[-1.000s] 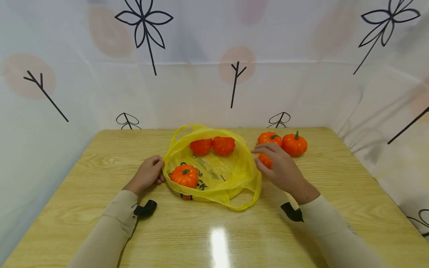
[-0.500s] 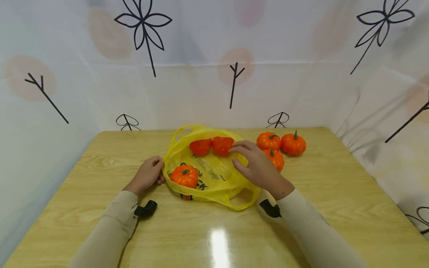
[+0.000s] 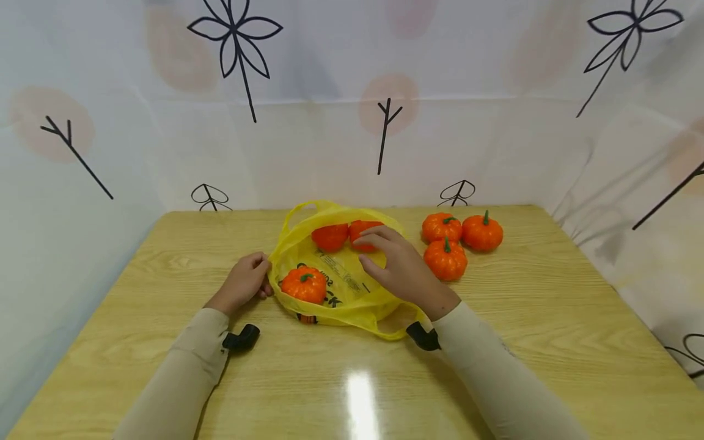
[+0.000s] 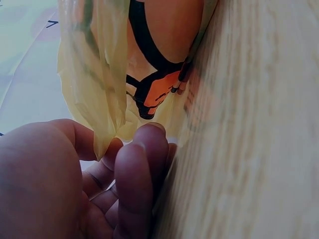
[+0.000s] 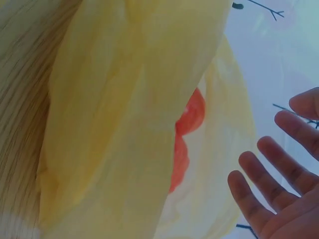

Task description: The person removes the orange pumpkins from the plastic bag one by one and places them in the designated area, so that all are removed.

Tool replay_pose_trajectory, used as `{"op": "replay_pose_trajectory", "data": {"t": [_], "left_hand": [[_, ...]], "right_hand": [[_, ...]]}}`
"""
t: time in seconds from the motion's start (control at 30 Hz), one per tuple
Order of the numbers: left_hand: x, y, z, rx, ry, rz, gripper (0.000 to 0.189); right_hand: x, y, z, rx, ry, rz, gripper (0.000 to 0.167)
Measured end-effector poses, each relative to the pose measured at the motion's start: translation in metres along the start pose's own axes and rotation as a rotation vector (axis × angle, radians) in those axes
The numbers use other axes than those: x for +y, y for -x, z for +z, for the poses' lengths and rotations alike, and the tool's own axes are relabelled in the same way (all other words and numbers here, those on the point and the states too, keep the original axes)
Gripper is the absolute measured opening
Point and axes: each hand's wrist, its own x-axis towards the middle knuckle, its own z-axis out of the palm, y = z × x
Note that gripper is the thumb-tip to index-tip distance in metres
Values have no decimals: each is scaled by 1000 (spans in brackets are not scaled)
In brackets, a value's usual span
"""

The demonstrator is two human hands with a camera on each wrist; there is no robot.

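A yellow plastic bag [image 3: 342,315] lies on the table with its mouth spread. Inside it sit an orange pumpkin [image 3: 304,287] at the near left and two redder-looking pumpkins at the back, the left one [image 3: 330,239] and the right one [image 3: 359,230], partly covered by my fingers. My left hand [image 3: 244,282] pinches the bag's left edge between thumb and finger, seen closely in the left wrist view. Over the right part of the bag's mouth hovers my right hand [image 3: 406,269], fingers relaxed and apart. The right wrist view shows this hand [image 5: 286,199] holding nothing.
Three more orange pumpkins stand together right of the bag: a near one [image 3: 446,260], a back one [image 3: 441,227] and a right one [image 3: 483,233]. The wooden table [image 3: 297,385] ends at a patterned cloth wall [image 3: 319,146].
My right hand has moved left, from beside the loose pumpkins to over the bag, uncovering the near loose pumpkin. The left hand keeps its pinch on the bag's edge.
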Motion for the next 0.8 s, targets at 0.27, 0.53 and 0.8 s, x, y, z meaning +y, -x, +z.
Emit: {"op": "replay_pose_trajectory", "data": {"t": [0.27,0.53,0.8], "left_hand": [[0,0,-1,-12,-9,4,27],[2,0,-2,-18,-5,8,28],[-1,-2,-1,-23,-4,16,28]], "right_hand": [[-14,-10,16,-44,-48,-20,29],[-31,-19,35,-108,-75,-36,33],[-37,-15,55,-240,-72,-22,50]]}}
